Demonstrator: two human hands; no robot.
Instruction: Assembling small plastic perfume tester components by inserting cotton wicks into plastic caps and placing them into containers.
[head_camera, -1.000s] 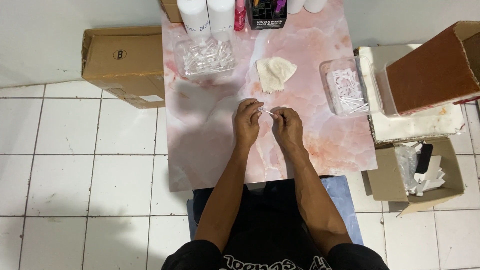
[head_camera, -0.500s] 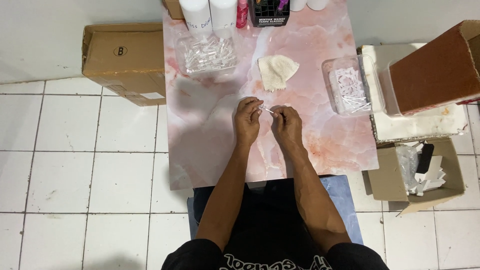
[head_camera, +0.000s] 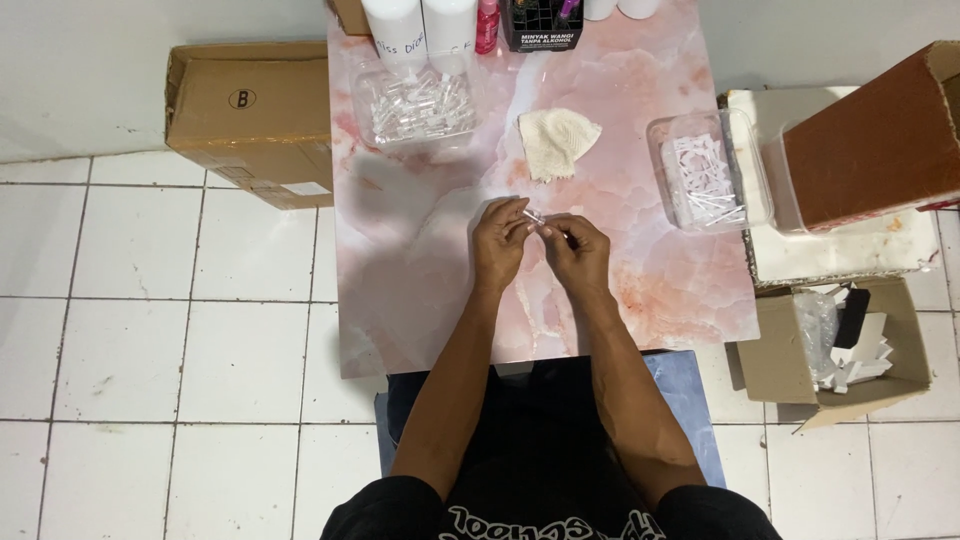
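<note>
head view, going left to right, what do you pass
cardboard box → clear tray of vials → left hand → right hand → clear tub of white parts → brown box

Tabletop (head_camera: 420, 290): pink marble-look surface, smooth, faint sheen. Small vial (head_camera: 533, 216) between the fingers: clear, glassy or plastic, cannot be determined. Two trays (head_camera: 664, 150): clear thin plastic, glossy. Cloth (head_camera: 556, 142): off-white, knitted, rough weave. Boxes (head_camera: 250, 110): brown cardboard, matt. Floor (head_camera: 150, 330): white glazed tile, slightly scuffed.
</note>
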